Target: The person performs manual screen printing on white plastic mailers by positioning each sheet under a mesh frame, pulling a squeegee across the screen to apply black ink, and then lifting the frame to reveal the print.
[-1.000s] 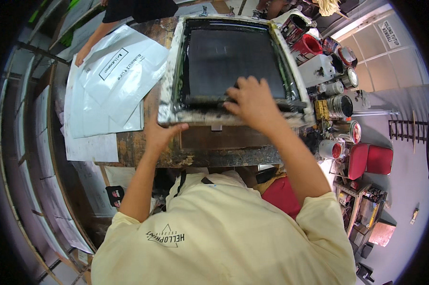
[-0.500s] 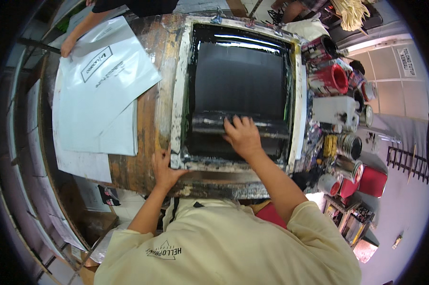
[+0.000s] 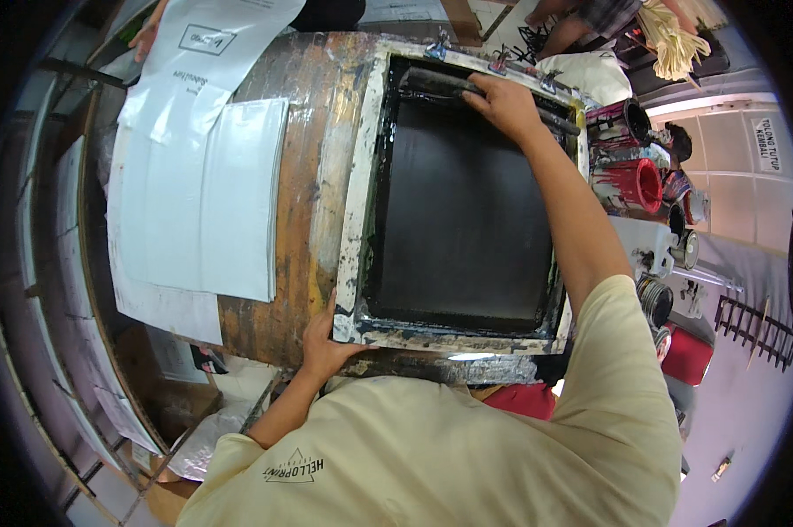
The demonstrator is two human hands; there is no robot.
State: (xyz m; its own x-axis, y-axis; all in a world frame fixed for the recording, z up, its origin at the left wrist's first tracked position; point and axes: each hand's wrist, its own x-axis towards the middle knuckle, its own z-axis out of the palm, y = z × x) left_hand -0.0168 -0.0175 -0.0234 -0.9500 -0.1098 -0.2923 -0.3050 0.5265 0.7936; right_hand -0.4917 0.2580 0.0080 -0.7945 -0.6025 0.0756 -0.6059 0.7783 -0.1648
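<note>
"So where does the dark squeegee sit?"

"Across the far end of the framed screen, in the upper middle of the view. The person's right hand closes over it near its middle, fingers bunched together, probably so that pressure reaches both ends evenly."

"And the left hand?"

"At the screen's near left corner, a little below and left of centre. Its thumb is spread from the fingers so that they flank two sides, perhaps to steady the screen. Whether they squeeze it, nobody could tell."

"Why is the stack of white sheets at the left?"

"Presumably for easy reach. A printed sheet overlaps its far part, toward the upper left."

"What can't be seen?"

"The squeegee's lower edge, whatever lies beneath the black mesh, and the stretch of right rail behind the right forearm. A co-worker in dark clothing is mostly cut off by the top rim."
</note>
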